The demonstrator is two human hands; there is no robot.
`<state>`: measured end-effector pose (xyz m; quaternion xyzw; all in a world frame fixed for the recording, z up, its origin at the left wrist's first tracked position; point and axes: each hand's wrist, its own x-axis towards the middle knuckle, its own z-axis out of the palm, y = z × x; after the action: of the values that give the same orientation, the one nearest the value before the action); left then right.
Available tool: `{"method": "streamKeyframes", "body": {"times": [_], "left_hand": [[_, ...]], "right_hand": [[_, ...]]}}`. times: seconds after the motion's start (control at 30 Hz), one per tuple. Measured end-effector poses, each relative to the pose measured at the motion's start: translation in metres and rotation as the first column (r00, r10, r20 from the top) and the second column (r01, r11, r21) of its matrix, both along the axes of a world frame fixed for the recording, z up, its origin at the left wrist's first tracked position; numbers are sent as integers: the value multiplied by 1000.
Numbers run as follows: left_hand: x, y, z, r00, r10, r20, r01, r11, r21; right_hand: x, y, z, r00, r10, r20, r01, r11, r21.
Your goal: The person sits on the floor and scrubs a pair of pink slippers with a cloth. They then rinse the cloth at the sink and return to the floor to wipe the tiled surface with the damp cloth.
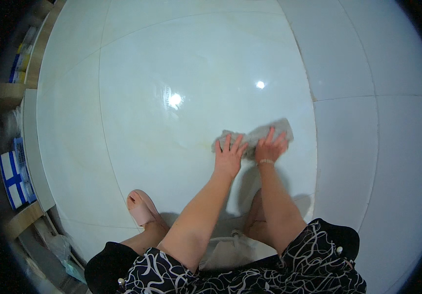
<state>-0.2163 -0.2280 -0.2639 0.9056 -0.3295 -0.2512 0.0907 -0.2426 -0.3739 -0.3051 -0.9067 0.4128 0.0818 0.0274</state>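
Observation:
A damp-looking grey-beige cloth (275, 128) lies bunched on the glossy pale floor tile (181, 66). My left hand (229, 156) rests palm down on the cloth's left part, fingers spread. Beside it, my right hand (269, 149) presses on the right part, its fingers also apart; a thin bracelet (267, 161) circles that wrist. Neither hand visibly closes around the cloth. Part of the cloth is hidden beneath both palms.
Pale wall tiles (343, 147) rise close on the right. Along the left runs a wooden shelf unit (31, 217) with a blue-and-white box (13, 180) and plastic bags (60, 246). My pink-slippered foot (143, 211) stands at lower left. Between my legs is a pale object (229, 253), partly hidden.

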Motion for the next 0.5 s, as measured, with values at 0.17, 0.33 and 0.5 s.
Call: {"method": "streamKeyframes", "body": {"times": [0.17,0.33,0.5], "left_hand": [[50,49,16,976,215,-19,-212,971,109],[43,139,0,878,477,-27,-465,867,177],[-28,195,-3,846,523,-98,-478,828,292]], "right_hand": [[96,48,40,919,389,-61,-372,910,184],[125,142,37,600,800,-21,-773,586,245],[42,201,34,406,913,-35,-848,391,359]]}}
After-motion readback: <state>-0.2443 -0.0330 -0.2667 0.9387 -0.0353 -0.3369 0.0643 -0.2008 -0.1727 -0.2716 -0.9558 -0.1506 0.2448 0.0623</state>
